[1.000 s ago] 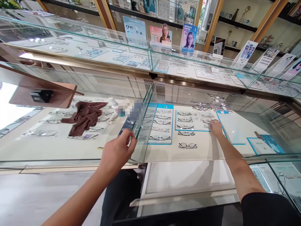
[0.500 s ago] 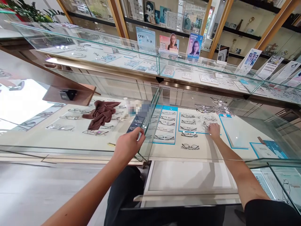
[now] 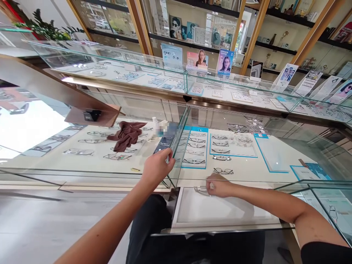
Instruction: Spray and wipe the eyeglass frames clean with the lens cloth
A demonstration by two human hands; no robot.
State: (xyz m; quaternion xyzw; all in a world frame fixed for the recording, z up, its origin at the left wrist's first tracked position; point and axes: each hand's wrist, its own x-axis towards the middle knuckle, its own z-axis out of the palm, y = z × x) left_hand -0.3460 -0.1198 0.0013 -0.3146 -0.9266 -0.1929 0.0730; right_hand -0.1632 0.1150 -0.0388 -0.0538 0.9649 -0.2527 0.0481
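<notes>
My right hand [image 3: 220, 185] is over the front of the case, its fingers closed on a pair of eyeglasses [image 3: 201, 190]. The thin frame sticks out to the left of my fingers, above a white pull-out tray [image 3: 220, 218]. Beyond that hand lies a dark round-lensed pair of glasses [image 3: 223, 171], with another dark pair [image 3: 221, 158] behind it. My left hand [image 3: 158, 165] is curled beside the upright glass divider [image 3: 180, 137]. A small shiny bit shows between its thumb and fingers, but I cannot make out what it is.
A crumpled brown cloth [image 3: 128, 135] lies over glasses on the left. Blue-edged display boards [image 3: 233, 154] bear several frames. A wooden panel [image 3: 106, 115] with a black box [image 3: 91, 115] juts in at left. Another glass counter [image 3: 154, 64] runs behind.
My right hand has come from the display board toward me and left, bringing a pair of eyeglasses over the white tray. My left hand keeps its place at the divider. The view has shifted slightly.
</notes>
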